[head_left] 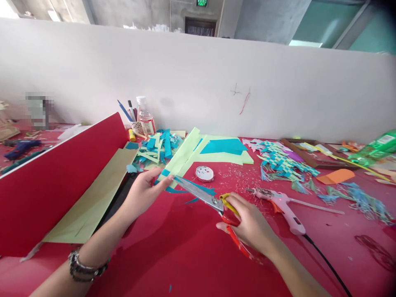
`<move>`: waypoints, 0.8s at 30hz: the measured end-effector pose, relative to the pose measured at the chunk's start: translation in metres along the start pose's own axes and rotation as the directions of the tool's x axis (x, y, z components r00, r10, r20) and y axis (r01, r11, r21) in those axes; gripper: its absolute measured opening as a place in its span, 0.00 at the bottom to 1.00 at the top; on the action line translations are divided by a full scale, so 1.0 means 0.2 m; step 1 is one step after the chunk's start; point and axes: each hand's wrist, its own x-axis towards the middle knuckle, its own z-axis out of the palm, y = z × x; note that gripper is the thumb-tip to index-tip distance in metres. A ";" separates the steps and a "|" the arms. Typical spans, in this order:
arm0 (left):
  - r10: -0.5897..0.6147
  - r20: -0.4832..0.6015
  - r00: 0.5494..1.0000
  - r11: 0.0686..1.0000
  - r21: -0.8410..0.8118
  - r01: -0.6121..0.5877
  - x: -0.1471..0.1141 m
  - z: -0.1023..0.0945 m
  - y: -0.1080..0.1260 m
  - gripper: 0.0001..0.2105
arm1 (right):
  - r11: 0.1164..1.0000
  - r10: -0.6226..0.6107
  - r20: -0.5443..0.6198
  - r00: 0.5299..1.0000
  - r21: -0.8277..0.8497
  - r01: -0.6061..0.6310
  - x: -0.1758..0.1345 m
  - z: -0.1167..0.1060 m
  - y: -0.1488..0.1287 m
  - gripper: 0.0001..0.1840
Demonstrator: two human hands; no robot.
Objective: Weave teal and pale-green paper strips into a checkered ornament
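Observation:
My left hand (145, 192) pinches the near end of pale green paper strips (185, 152), with blue paper showing at that end. In my right hand (247, 222) are scissors (202, 197) with a yellow and a red handle. Their blades reach left to the held paper end, close to my left fingertips. Thin blue paper offcuts (176, 190) lie below the blades. Behind the strips rest larger pale green sheets (238, 159) and a blue sheet (222, 145). A small round white lid (204, 173) sits just beyond the blades.
A pink glue gun (283, 206) with a black cord lies at right. Beyond it are woven paper pieces (281, 161), an orange paper piece (337, 176) and a green bottle (375, 148). Cut strips (157, 148) pile near a clear bottle (145, 117). A red partition (68, 185) stands left.

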 end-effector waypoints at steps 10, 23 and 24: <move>0.039 -0.066 0.997 0.999 -0.030 -0.041 -0.01 0.01 -0.02 0.08 | 0.999 0.033 -0.014 0.999 -0.013 -0.033 -0.01 -0.01 0.02 0.22; 0.071 0.109 0.991 0.987 0.133 -0.085 -0.02 0.00 -0.05 0.11 | 1.000 0.004 -0.033 0.999 -0.001 -0.004 -0.01 0.01 0.05 0.24; 0.073 0.123 0.990 0.987 0.133 -0.089 -0.02 0.00 -0.05 0.11 | 1.000 -0.001 -0.037 0.999 -0.007 0.001 -0.01 0.02 0.05 0.24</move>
